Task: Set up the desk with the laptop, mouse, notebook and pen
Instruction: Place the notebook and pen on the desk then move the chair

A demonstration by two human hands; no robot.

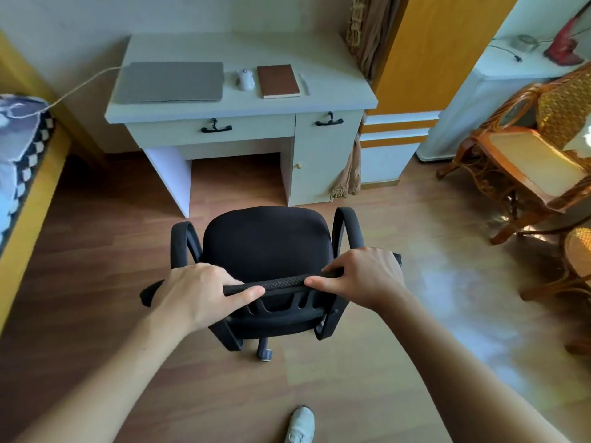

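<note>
A pale desk stands against the far wall. On it lie a closed grey laptop at the left with a cable plugged in, a white mouse, a brown notebook and a pale pen just right of the notebook. Well in front of the desk is a black office chair. My left hand and my right hand both grip the top edge of its backrest, fingers curled over it.
A bed with a patterned cover runs along the left. Rattan chairs stand at the right, near a white cabinet and an orange wardrobe. Wooden floor lies between chair and desk. My shoe shows below.
</note>
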